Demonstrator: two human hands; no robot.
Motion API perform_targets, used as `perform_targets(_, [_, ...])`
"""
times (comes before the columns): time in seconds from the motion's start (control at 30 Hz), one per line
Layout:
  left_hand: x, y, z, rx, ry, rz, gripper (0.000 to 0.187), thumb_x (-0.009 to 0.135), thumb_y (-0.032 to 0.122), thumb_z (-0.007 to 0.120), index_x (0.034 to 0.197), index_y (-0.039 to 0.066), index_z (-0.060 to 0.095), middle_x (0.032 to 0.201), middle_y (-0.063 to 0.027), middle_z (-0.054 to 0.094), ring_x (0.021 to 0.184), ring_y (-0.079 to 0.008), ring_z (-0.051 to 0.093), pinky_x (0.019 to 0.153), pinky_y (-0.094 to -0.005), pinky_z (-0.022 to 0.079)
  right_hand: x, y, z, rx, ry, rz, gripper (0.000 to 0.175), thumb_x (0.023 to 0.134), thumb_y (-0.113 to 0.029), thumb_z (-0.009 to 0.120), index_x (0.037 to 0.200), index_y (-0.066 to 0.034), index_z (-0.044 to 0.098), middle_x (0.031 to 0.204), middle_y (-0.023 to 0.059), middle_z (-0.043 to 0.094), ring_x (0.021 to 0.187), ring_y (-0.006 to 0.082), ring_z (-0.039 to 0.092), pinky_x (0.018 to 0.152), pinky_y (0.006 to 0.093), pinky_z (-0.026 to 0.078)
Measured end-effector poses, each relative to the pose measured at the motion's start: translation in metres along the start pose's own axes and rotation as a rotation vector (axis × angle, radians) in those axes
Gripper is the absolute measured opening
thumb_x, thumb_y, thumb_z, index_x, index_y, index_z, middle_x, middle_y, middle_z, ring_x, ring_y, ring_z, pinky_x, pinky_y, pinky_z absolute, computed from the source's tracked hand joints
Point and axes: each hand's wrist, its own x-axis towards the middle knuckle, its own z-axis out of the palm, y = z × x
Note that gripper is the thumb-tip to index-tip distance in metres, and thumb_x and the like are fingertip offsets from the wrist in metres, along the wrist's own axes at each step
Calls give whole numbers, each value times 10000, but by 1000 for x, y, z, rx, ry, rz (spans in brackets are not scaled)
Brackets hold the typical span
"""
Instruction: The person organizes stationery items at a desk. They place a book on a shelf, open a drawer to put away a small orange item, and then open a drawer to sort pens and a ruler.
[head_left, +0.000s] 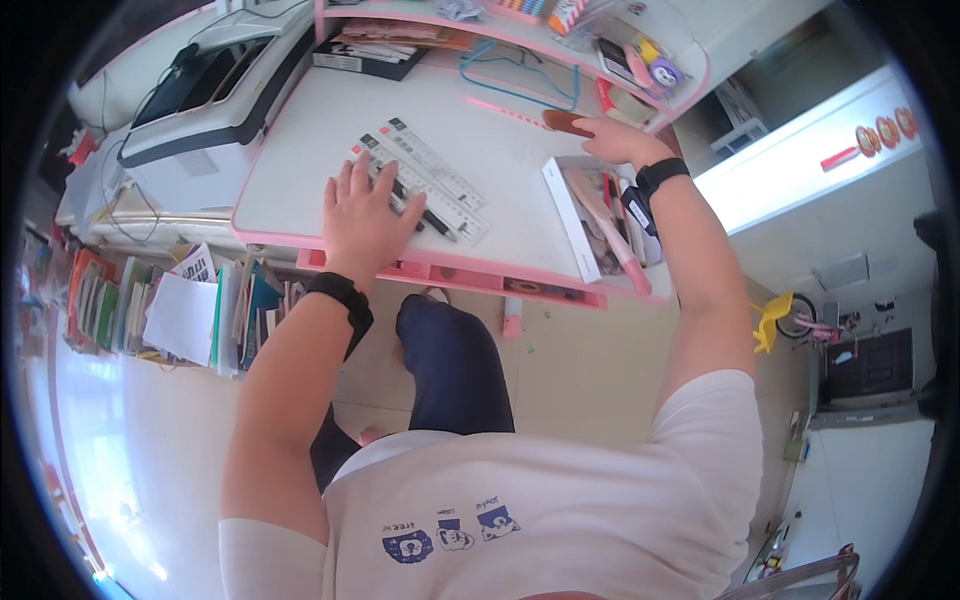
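Observation:
My left hand (369, 214) lies with spread fingers on the white desktop, over the lower left part of two clear plastic rulers (435, 161) and a black pen (439, 223). At the desk's right, my right hand (619, 141) has its fingertips on a brown oblong object (564, 122); whether it grips it is unclear. A pink-and-white striped stick (504, 111) touches or lies close to that object. Just below my right hand stands an open white box (568, 217) with pens and a long pink item (609, 225) lying across it.
A blue clothes hanger (517, 86) lies near the back shelf (525, 34). A printer (217, 97) stands left of the desk, above a row of books (180, 315). Under the desktop's pink front edge (420, 255) is a drawer (480, 281), partly open. A black file box (367, 60) sits at the back left.

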Motion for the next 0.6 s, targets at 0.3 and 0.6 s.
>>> perform_targets(0.3, [-1, -3, 2, -38, 39, 18, 591, 876, 522, 561, 1326, 139, 551, 1448, -189, 420, 1367, -377, 346, 1142, -506, 227, 57, -10, 16, -92, -81, 79, 423, 778, -71, 620, 1199, -64, 588, 1240, 144, 619, 1133, 285, 600, 950, 355, 471])
perform_targets(0.6, [0, -3, -1, -42, 15, 23, 593, 876, 513, 563, 1328, 129, 549, 1442, -190, 425, 1366, -377, 345, 1137, -513, 229, 50, 13, 21, -50, 36, -45, 361, 717, -119, 688, 1054, -9, 623, 1144, 183, 633, 1081, 335, 609, 891, 394, 496])
